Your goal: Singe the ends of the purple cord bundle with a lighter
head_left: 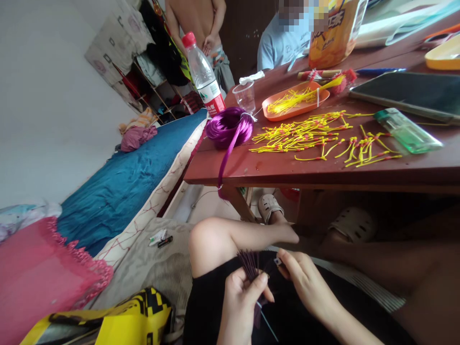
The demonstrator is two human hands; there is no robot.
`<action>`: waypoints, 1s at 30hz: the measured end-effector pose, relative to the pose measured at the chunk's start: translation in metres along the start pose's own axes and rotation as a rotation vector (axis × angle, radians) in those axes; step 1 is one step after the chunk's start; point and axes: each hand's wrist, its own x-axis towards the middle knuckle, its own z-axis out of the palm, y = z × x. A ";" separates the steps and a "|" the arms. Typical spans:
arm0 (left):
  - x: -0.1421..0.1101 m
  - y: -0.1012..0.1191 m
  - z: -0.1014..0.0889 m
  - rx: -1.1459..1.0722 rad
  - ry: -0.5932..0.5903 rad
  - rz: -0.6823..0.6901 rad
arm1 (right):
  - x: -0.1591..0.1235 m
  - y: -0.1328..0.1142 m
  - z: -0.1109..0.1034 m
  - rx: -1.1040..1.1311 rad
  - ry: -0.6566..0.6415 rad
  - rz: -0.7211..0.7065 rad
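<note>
While a bundle of dark strands [249, 261] is fanning above the lap, the left hand [245, 290] is pinching it and the right hand [301, 274] is pinching a small pale piece [277, 261] nearby. Open room is separating both hands from the worktop's [273, 173] near edge, where a purple coil [218, 133] is trailing over and yellow cords [305, 134] are lying behind.

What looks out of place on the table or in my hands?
The purple coil looks untidy: its tail droops over the table's edge. Yellow strands lie scattered outside the orange tray holding others. Your left hand holds dark strands, nothing odd.
</note>
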 end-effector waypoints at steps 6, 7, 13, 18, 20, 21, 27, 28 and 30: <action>0.001 0.001 -0.001 0.019 -0.021 -0.002 | 0.000 0.000 0.000 -0.016 0.002 -0.015; 0.001 0.002 -0.001 0.019 -0.019 0.001 | 0.000 0.000 0.000 -0.018 0.004 -0.015; 0.000 0.002 -0.001 0.013 -0.033 0.001 | 0.001 0.001 -0.001 -0.019 0.021 -0.010; 0.001 -0.002 -0.003 0.014 -0.058 -0.002 | 0.000 0.002 0.000 -0.017 0.029 0.000; 0.002 -0.003 -0.003 0.015 -0.065 -0.003 | 0.000 0.002 0.000 -0.015 0.028 0.004; 0.002 -0.003 -0.003 0.014 -0.067 -0.004 | 0.001 0.002 0.000 -0.013 0.025 0.006; 0.001 0.002 0.000 0.008 -0.073 -0.006 | 0.003 0.002 -0.001 -0.002 0.008 0.013; 0.000 0.002 0.000 0.006 -0.072 -0.007 | 0.003 0.002 -0.001 -0.001 0.012 0.011; 0.000 0.003 0.001 0.005 -0.076 -0.008 | 0.002 0.002 0.000 0.000 0.016 0.009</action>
